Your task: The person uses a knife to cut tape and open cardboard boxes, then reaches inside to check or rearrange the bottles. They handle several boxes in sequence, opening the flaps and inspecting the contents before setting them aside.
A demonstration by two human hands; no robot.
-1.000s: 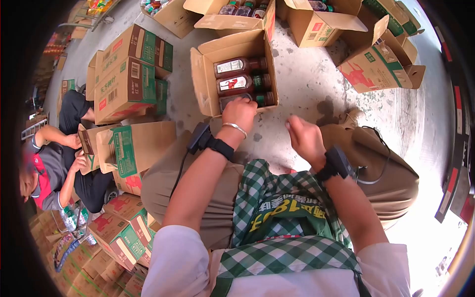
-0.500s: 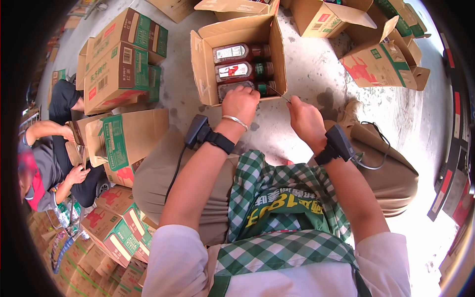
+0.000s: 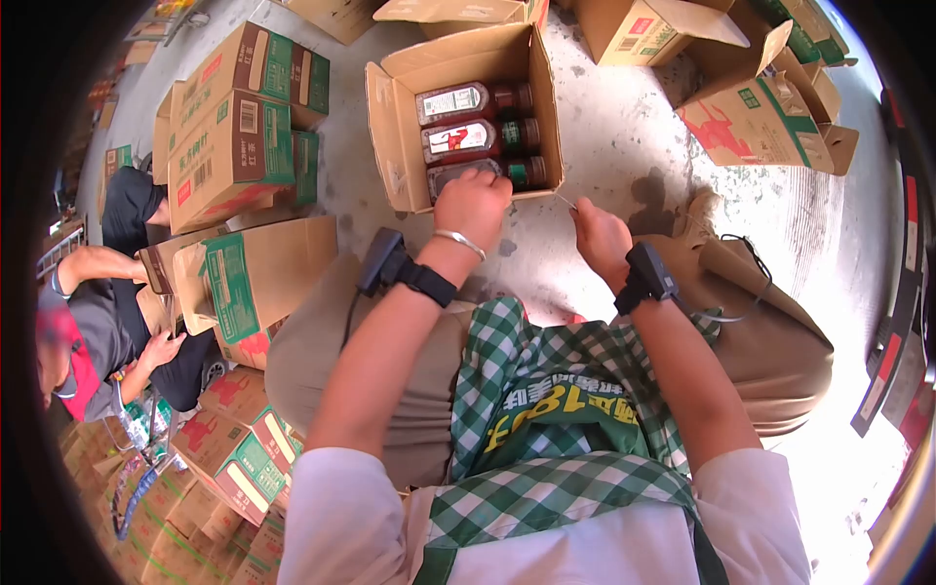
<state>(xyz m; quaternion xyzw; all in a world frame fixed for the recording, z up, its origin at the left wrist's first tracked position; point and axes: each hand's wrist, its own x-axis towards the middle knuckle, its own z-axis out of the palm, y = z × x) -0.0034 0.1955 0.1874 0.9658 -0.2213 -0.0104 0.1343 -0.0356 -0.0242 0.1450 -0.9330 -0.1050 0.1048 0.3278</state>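
An open cardboard box (image 3: 390, 146) on the floor holds three bottles lying on their sides, with dark red-brown contents. The far bottle (image 3: 454, 101) and the middle bottle (image 3: 458, 141) show white labels. On the body of the near bottle (image 3: 527, 174) my left hand (image 3: 472, 207) rests with its fingers bent over it, hiding much of it. Just outside the box's near right corner, my right hand (image 3: 601, 239) pinches a thin, wire-like metal tool (image 3: 565, 201). Its tip points toward the box corner; its exact kind is too small to tell.
Stacked cartons (image 3: 229, 146) and an open carton (image 3: 278, 263) stand to my left. More open cartons (image 3: 751, 122) lie at the far right. A seated person (image 3: 97, 322) handles cardboard on the left. My bent legs flank the floor before me.
My right hand has drawn the thin tool back, away from the near bottle's neck and out past the box edge. My left hand stays on the bottle. The view has shifted slightly.
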